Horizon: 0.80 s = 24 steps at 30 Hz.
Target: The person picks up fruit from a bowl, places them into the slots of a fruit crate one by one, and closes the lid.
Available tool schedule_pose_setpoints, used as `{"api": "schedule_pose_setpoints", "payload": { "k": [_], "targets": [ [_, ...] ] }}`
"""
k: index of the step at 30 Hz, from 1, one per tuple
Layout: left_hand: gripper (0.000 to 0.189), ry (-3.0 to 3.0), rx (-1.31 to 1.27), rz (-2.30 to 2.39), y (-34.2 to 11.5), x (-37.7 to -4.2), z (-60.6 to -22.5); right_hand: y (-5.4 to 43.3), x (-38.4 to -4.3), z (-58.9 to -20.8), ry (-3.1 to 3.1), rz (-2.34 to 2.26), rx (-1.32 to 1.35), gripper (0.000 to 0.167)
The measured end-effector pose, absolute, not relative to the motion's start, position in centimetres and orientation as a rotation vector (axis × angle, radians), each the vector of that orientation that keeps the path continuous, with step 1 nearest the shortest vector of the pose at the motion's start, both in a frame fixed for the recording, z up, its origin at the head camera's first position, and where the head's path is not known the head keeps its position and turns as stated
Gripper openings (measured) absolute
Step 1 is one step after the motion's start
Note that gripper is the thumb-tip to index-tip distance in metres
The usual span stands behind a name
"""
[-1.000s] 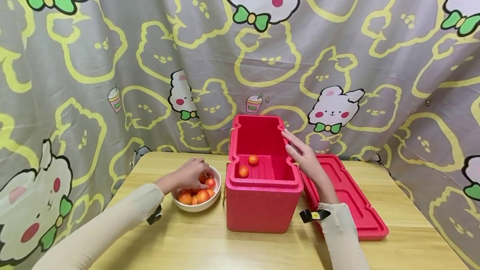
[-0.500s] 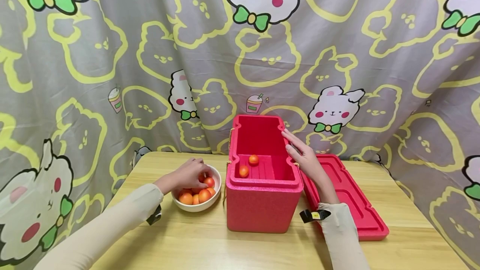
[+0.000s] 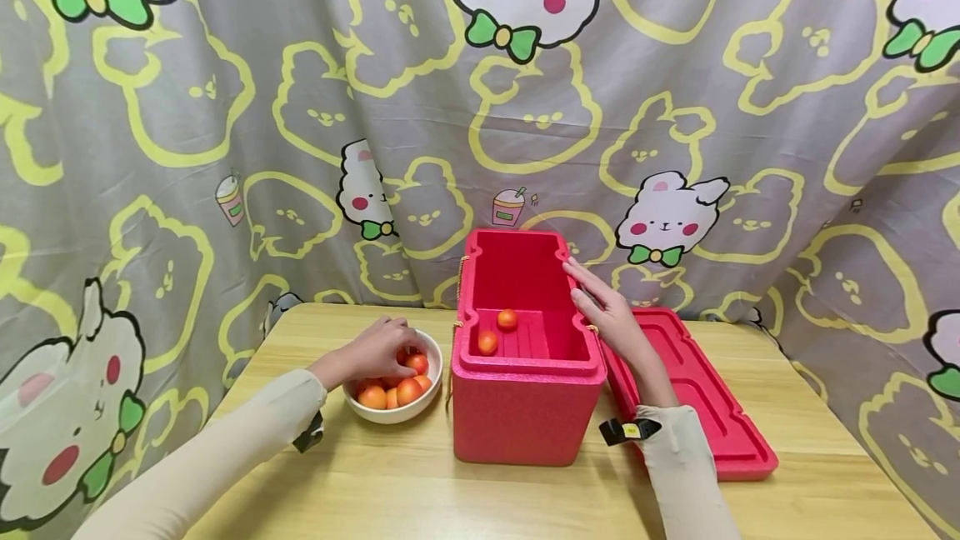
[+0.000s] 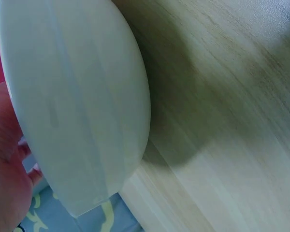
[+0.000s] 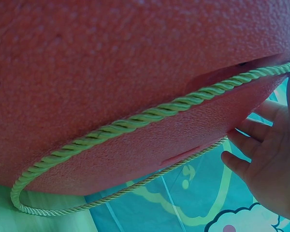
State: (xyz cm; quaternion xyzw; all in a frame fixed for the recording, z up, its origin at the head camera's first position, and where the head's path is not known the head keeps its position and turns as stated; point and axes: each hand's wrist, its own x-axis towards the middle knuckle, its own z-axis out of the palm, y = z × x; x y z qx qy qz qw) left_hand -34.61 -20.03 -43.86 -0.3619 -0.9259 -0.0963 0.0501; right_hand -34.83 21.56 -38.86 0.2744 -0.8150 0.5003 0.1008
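Observation:
A white bowl (image 3: 390, 417) of several orange fruits (image 3: 407, 391) stands on the wooden table, left of an open red foam box (image 3: 525, 415). My left hand (image 3: 382, 348) reaches into the bowl, its fingers curled over a fruit at the back of the pile. In the left wrist view the bowl's outer wall (image 4: 77, 106) fills the frame beside my palm (image 4: 2, 169). Two fruits (image 3: 487, 343) (image 3: 507, 319) lie on the box floor. My right hand (image 3: 596, 298) rests flat with straight fingers against the box's right rim. The right wrist view shows the box wall (image 5: 111, 63) and its green rope handle (image 5: 135, 118).
The box's red lid (image 3: 697, 407) lies flat on the table (image 3: 375, 490) to the right of the box, under my right forearm. A grey curtain (image 3: 300, 148) with cartoon bears hangs close behind the table's far edge.
Almost nothing differs. My left hand has shifted very slightly in the bowl; my right hand has stayed on the box rim.

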Motion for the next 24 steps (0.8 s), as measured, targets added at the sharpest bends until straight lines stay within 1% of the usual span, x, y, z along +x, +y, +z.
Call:
{"api": "schedule_pose_setpoints", "payload": {
  "k": [8,24],
  "targets": [
    [0.033,-2.737,-1.076,-0.296,-20.5,-34.9,-43.6,21.6,-34.9,-38.8,-2.413,1.471,0.811,0.054],
    [0.03,-2.649,-0.962,-0.422,-20.8,-34.5,-41.8,21.6,-35.1,-39.0,-2.402,1.483,0.812,0.053]
  ]
}}
